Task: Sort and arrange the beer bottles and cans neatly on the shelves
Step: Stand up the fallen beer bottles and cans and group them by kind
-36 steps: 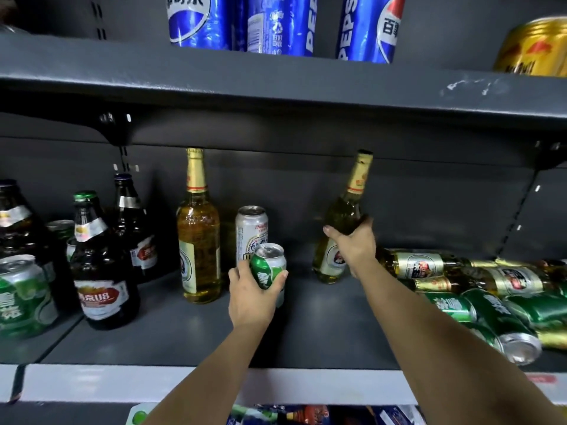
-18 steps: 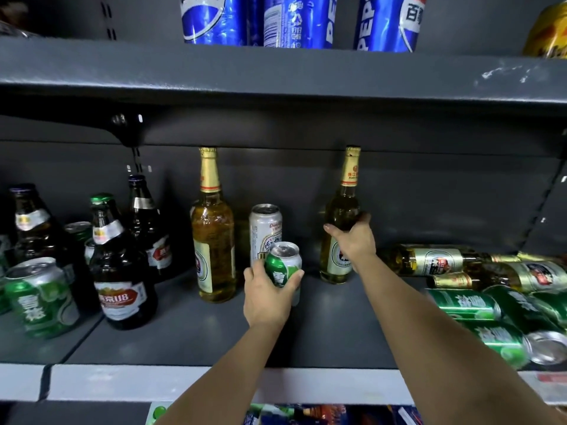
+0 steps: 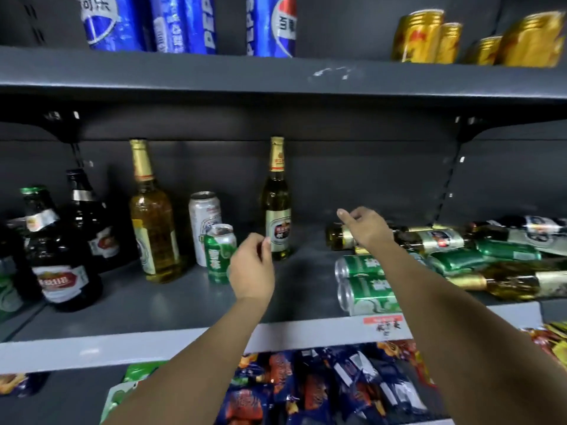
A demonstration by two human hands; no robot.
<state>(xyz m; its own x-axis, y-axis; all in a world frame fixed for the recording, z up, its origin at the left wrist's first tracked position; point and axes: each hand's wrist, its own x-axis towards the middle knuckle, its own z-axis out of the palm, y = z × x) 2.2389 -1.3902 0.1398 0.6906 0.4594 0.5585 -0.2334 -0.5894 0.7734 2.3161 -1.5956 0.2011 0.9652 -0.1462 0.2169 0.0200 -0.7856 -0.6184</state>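
Middle shelf [image 3: 171, 305], grey metal, centre of frame. Left hand [image 3: 252, 265] at centre, fingers loosely curled, holding nothing; just right of an upright green can [image 3: 218, 253], whether touching it cannot be told. White can [image 3: 205, 223] stands directly behind the green one. Green bottle [image 3: 277, 207] upright just above and right of the left hand, apart from it.

Right hand [image 3: 366, 227] right of centre, fingers relaxed and reaching out, gripping nothing; it hovers over the near end of a pile of lying bottles [image 3: 435, 237] and lying green cans [image 3: 368, 280] at right of frame.

Left of centre: tall amber bottle [image 3: 153, 228] upright. Far left: dark bottles [image 3: 58, 262], upright, bunched close together.

Top shelf [image 3: 276, 78], upper part of frame: blue Pepsi bottles [image 3: 184, 23] at upper left and centre, gold cans [image 3: 429, 36] at upper right.

Bottom of frame, below the middle shelf: snack packets [image 3: 322, 391], blue and red, lying packed together.
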